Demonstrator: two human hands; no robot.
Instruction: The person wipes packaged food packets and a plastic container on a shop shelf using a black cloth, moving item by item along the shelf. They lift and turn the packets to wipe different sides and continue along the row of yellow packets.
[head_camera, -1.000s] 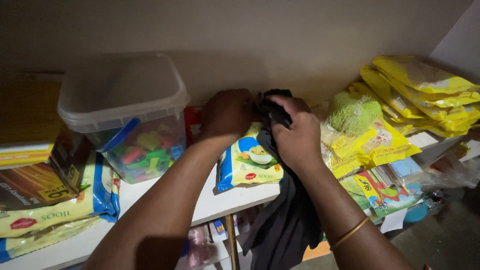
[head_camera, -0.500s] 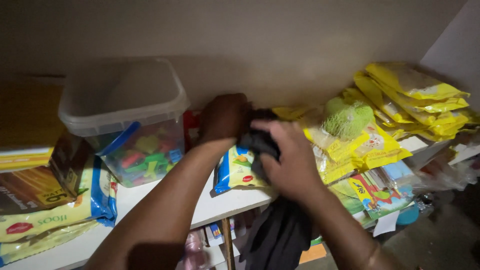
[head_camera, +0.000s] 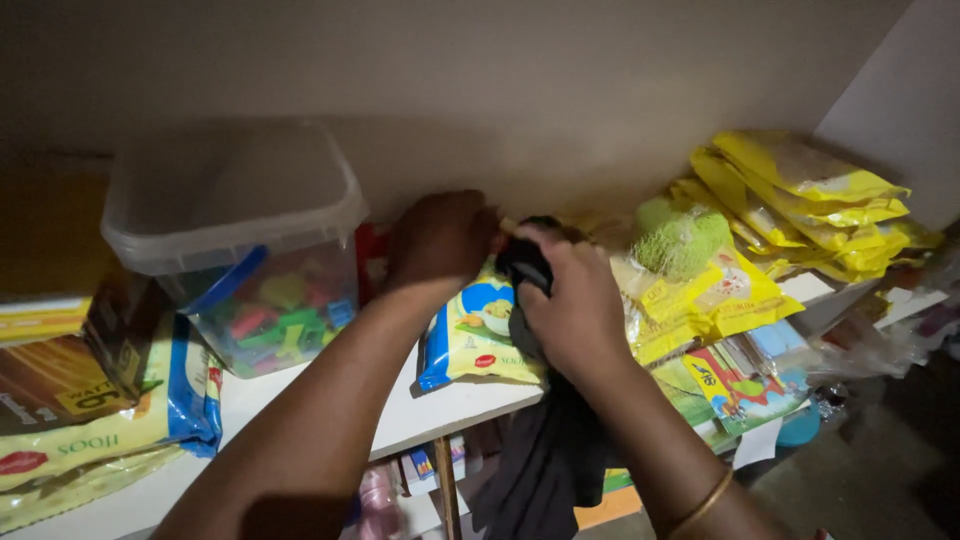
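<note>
Two bare hands are meeting at the centre of the frame over a white shelf (head_camera: 300, 395). The right hand (head_camera: 572, 300) is clenching around the top of a dark cloth (head_camera: 550, 450), its fingers wrapped over the bunched fabric, while the rest of the cloth is hanging down past the shelf edge toward the lower centre. The left hand (head_camera: 440, 240) is curling loosely just beside it, touching the top of the cloth; whether its fingers are actually gripping the fabric cannot be told. A yellow and blue packet (head_camera: 480, 335) is lying on the shelf under both hands. At the upper left of the frame a clear plastic tub (head_camera: 240, 240) with a pale lid is sitting, showing coloured pieces inside. At the upper right a stack of yellow packets (head_camera: 810, 200) is leaning against the wall, with a green mesh bundle (head_camera: 680, 235) resting just left of it. A thin gold bangle (head_camera: 705, 500) is circling the right wrist at the lower right.
</note>
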